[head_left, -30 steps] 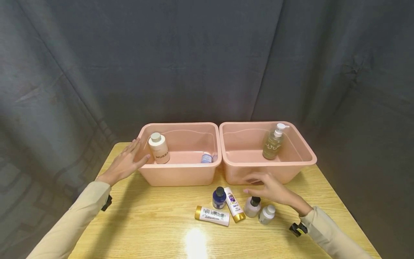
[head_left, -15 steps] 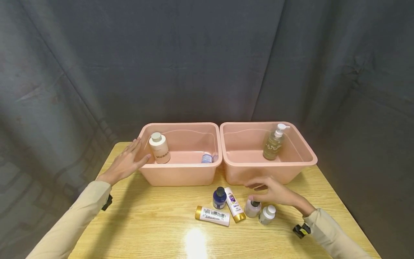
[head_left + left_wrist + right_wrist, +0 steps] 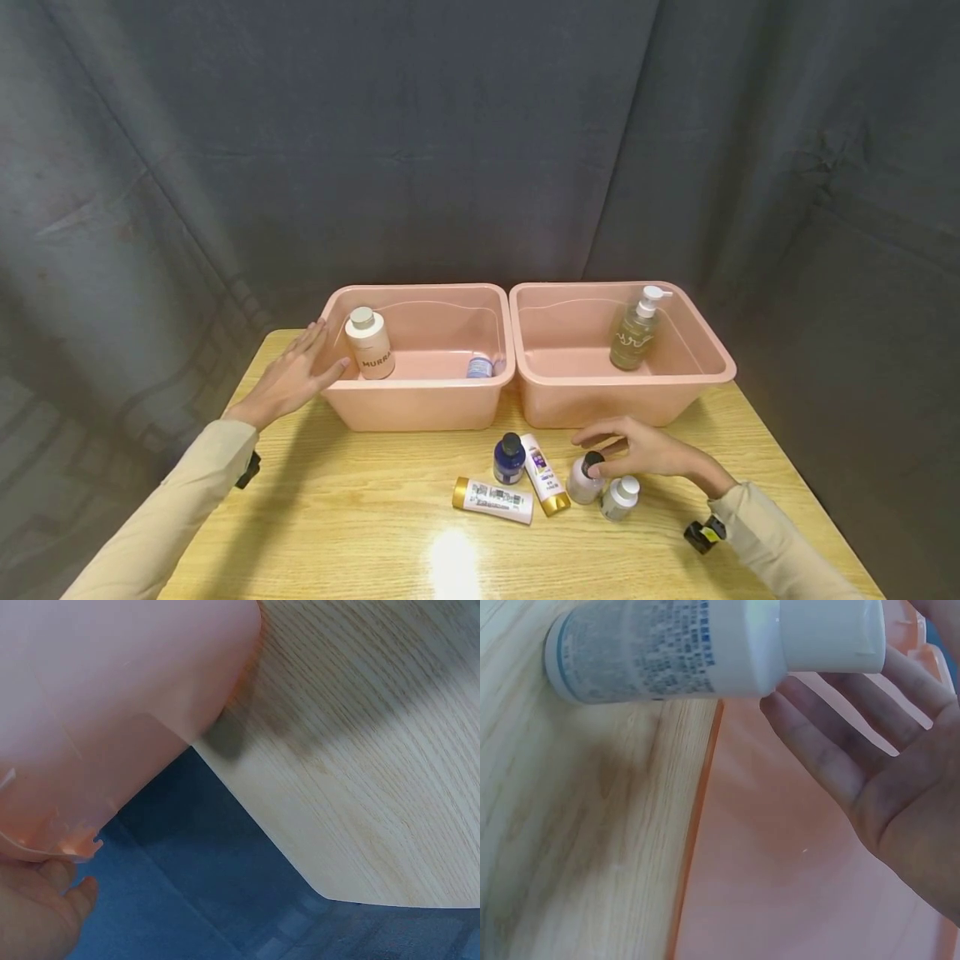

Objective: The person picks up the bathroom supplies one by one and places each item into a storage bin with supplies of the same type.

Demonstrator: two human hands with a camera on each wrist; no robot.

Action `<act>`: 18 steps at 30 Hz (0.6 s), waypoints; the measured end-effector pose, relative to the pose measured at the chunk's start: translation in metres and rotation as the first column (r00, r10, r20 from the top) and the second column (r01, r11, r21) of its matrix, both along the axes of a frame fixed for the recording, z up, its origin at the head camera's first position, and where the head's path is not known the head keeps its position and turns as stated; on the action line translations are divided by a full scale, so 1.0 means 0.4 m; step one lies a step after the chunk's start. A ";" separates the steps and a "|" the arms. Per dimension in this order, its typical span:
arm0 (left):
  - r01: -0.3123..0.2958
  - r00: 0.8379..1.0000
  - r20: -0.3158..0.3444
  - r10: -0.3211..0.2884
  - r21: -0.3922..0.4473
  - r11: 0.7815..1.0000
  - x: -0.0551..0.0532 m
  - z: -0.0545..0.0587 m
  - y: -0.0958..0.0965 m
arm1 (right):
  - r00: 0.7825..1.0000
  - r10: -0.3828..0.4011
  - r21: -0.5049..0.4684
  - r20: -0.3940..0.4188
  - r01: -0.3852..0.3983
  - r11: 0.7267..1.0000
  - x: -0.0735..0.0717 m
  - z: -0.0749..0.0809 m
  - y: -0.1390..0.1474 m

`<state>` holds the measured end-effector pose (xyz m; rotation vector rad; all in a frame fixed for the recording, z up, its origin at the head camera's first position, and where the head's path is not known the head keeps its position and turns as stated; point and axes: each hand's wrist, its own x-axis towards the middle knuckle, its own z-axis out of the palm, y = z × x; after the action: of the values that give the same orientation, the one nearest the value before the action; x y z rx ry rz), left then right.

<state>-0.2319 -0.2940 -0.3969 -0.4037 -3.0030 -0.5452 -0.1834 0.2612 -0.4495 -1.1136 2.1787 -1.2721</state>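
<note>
My left hand (image 3: 288, 379) lies with straight fingers on the left end of the left pink bin (image 3: 420, 408); its fingers (image 3: 81, 896) show at the bin's rim in the left wrist view. My right hand (image 3: 645, 454) is over a pale bottle with a black cap (image 3: 581, 485), thumb at the cap and the other fingers spread beyond it. Just right of that bottle stands a white-capped bottle (image 3: 619, 498). In the right wrist view this white-capped bottle (image 3: 667, 652) fills the top, hiding the black-capped one, and the fingers (image 3: 817, 750) look loosely bent.
A dark blue bottle (image 3: 508, 460) and two gold-capped tubes, one slanted (image 3: 542, 467) and one sideways (image 3: 497, 500), are left of the right hand. The left bin holds a MURRA bottle (image 3: 370, 346) and a small blue-labelled jar (image 3: 479, 367). A pump bottle (image 3: 632, 340) stands in the right bin (image 3: 600, 400).
My right hand has shifted a little right and toward me, and its thumb has come to the black cap. My left hand and the containers have stayed in place.
</note>
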 end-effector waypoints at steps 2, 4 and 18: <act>-0.001 1.000 0.001 0.001 0.002 1.000 0.000 0.001 0.000 | 1.000 0.006 0.004 0.016 -0.006 1.000 -0.001 0.000 0.004; -0.001 1.000 0.001 0.001 0.002 1.000 0.001 0.002 0.000 | 0.999 0.018 0.007 0.027 -0.018 1.000 -0.002 -0.001 0.006; -0.003 1.000 0.016 0.003 -0.001 1.000 0.003 0.001 0.000 | 0.994 0.074 -0.014 0.076 -0.074 0.997 -0.009 -0.004 0.009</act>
<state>-0.2307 -0.2938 -0.3965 -0.3969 -3.0186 -0.5487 -0.1868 0.2650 -0.4512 -1.1203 2.0581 -1.2750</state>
